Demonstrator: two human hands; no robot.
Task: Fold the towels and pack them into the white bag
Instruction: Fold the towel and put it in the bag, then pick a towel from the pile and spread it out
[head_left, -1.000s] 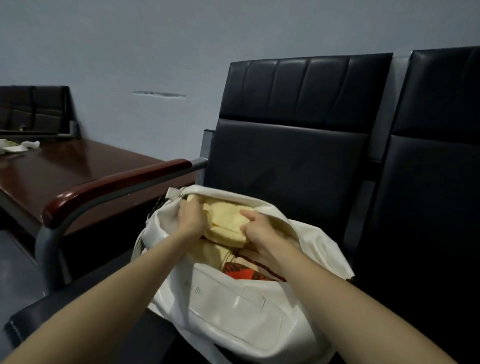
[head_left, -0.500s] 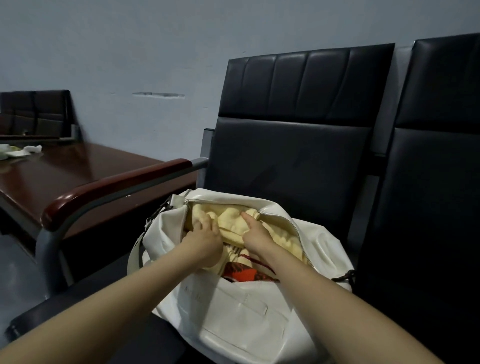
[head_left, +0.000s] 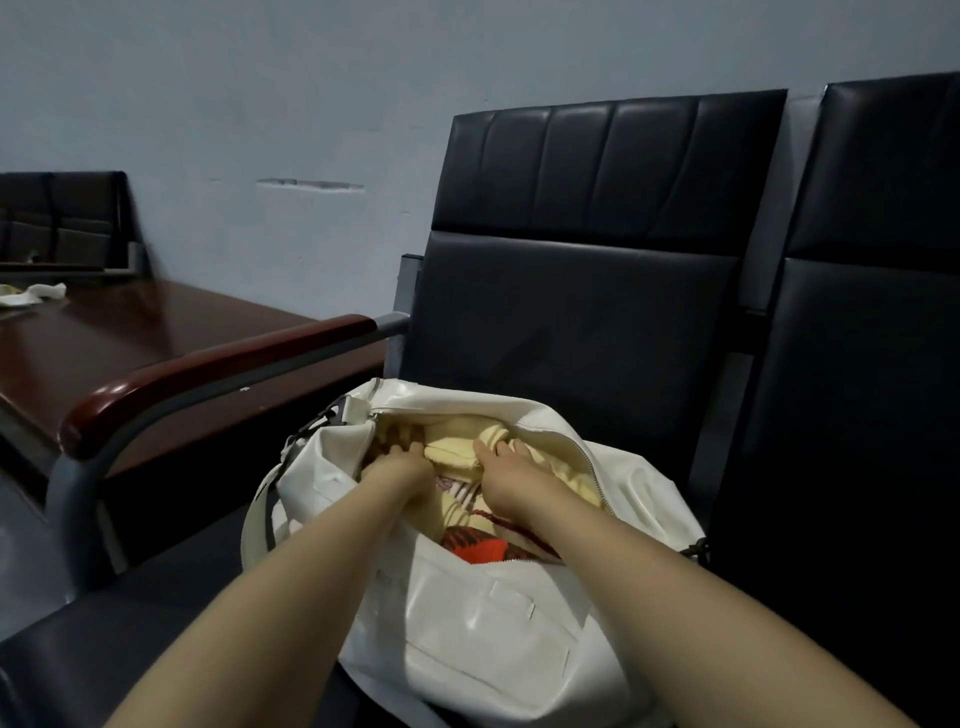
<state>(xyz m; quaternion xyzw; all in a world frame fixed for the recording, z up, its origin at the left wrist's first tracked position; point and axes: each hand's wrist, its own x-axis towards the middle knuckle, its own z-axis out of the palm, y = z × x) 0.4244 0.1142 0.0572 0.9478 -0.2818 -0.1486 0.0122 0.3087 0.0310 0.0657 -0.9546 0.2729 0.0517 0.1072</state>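
Pressing pale yellow folded towel (head_left: 456, 451) into open glossy white bag (head_left: 483, 629) on black padded chair (head_left: 571, 338): left hand (head_left: 399, 466) had its grip curled on it; right hand (head_left: 514, 480) grip was unreadable. Bunched cloth could have snagged the zip (head_left: 585, 458).

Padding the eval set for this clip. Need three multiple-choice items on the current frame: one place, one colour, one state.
1. Where does the white glossy zip bag sit?
A. brown wooden table
B. black padded chair seat
C. floor

2. What colour is the soft folded towel that the left hand and right hand hold?
A. pale yellow
B. blue
C. green

3. The bag's top zip is:
A. closed
B. open
C. missing

Answers:
1 B: the bag rests on the seat.
2 A: yellow cloth shows between the hands.
3 B: the mouth gapes, with cloth visible inside.
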